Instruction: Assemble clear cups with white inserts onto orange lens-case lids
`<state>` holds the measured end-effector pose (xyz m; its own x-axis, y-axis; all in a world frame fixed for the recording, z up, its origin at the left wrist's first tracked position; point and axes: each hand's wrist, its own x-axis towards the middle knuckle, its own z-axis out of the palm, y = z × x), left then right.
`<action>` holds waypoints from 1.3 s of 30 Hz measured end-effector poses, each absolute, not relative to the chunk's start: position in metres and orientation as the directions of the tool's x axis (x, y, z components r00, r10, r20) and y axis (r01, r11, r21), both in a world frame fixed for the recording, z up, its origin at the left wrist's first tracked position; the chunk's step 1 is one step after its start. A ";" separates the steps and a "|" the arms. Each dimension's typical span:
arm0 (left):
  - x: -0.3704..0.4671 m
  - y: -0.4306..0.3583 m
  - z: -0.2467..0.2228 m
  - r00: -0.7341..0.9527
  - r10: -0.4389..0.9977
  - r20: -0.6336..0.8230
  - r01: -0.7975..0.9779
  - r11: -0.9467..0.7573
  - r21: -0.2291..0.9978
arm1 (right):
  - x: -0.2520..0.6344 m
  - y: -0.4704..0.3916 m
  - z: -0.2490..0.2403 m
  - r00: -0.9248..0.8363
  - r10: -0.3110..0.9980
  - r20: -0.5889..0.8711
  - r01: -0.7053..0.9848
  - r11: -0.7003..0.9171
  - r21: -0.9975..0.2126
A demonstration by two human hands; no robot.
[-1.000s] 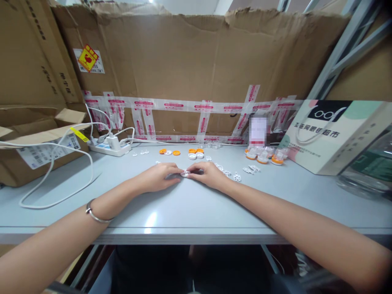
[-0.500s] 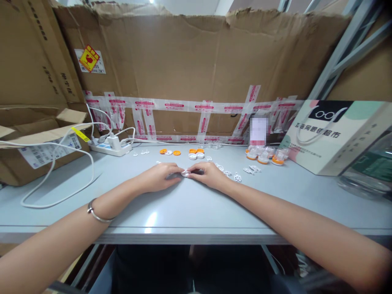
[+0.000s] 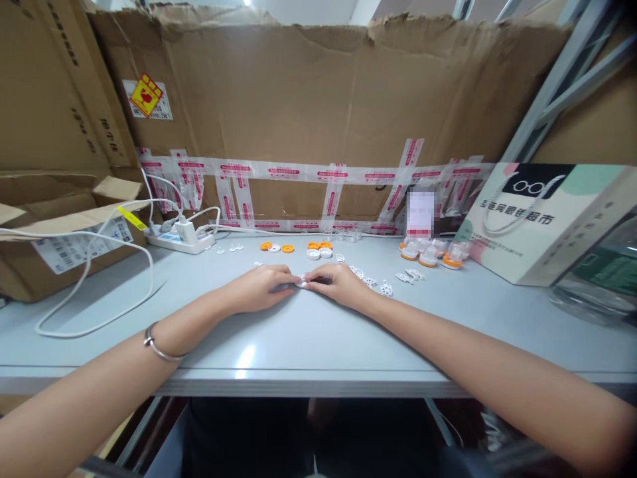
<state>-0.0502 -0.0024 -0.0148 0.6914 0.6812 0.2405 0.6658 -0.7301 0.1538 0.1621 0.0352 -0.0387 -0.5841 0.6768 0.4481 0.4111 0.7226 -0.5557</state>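
Near the middle of the table, my left hand (image 3: 266, 287) and my right hand (image 3: 338, 284) meet, both pinching one small white plastic part (image 3: 301, 282). The fingertips cover most of it, so its exact shape is hidden. Just beyond the hands lie two white rings (image 3: 319, 253) with orange rings (image 3: 320, 245) behind them. Further left are more orange rings (image 3: 287, 249) and a white ring (image 3: 274, 248). Beside my right hand are several white perforated plastic pieces (image 3: 386, 288), partly hidden by the hand.
Clear-topped pieces with orange bases (image 3: 428, 257) cluster at the back right, near a paper bag (image 3: 542, 226) and a clear plastic bottle (image 3: 597, 265). On the left are a power strip (image 3: 182, 245), a looping white cable (image 3: 150, 265) and an opened carton (image 3: 24, 265). A large cardboard sheet (image 3: 298, 99) stands behind.
Both hands keep their pinch on the small white part in nearly the same place. The part appears slightly shifted between the fingertips; the other things stay put.
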 end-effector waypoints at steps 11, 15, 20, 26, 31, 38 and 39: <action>-0.051 0.000 -0.016 0.698 0.669 0.256 0.649 -0.742 0.168 | 0.162 0.037 -0.040 -0.607 0.645 0.464 0.388 0.750 -0.536; -0.051 0.000 -0.016 0.706 0.662 0.252 0.648 -0.748 0.146 | 0.162 0.038 -0.040 -0.627 0.617 0.475 0.387 0.776 -0.498; -0.049 -0.001 -0.017 0.721 0.642 0.262 0.655 -0.754 0.047 | 0.161 0.039 -0.041 -0.646 0.591 0.484 0.381 0.798 -0.466; -0.046 0.000 -0.018 0.745 0.608 0.275 0.641 -0.767 -0.041 | 0.161 0.038 -0.040 -0.633 0.607 0.480 0.388 0.786 -0.482; -0.043 -0.001 -0.019 0.750 0.608 0.259 0.651 -0.748 -0.128 | 0.162 0.037 -0.039 -0.642 0.594 0.485 0.383 0.797 -0.468; -0.063 0.011 0.002 0.679 0.610 0.409 0.689 -0.721 -0.068 | 0.162 0.035 -0.036 -0.620 0.630 0.468 0.376 0.762 -0.527; -0.070 0.015 0.007 0.644 0.622 0.445 0.710 -0.702 -0.047 | 0.162 0.034 -0.036 -0.615 0.635 0.468 0.375 0.757 -0.535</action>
